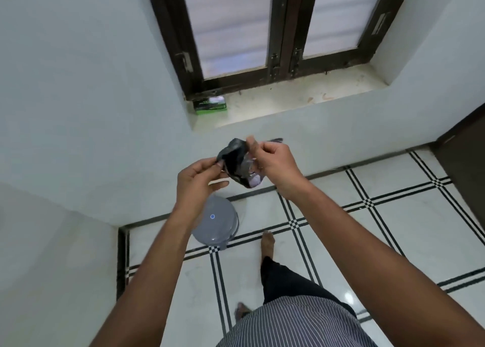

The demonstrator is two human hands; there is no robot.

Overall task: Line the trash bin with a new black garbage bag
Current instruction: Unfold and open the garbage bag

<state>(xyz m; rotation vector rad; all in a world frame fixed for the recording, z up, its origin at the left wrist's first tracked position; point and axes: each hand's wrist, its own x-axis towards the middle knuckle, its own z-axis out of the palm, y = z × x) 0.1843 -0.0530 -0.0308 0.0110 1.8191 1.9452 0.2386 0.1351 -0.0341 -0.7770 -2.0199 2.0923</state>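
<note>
White tiled floor (367, 241) with black grid lines, pale wall and a dark-framed window (283, 32) beyond the hands. Left hand (199, 179) pinches one edge of the folded black garbage bag (236, 160) between thumb and fingertips; right hand (275, 163) is closed on the opposite edge. Bag is held up between both hands at chest height, still bunched, probably so the layers can be pulled apart and the mouth found. Grey trash bin (215, 223) sits on the floor directly below the left hand, lid down, not yet opened or lined. Green box (210, 105) on the sill (288, 102) beyond the hands looks like bag packaging, can't confirm. Early stage: bag unfolding.
</note>
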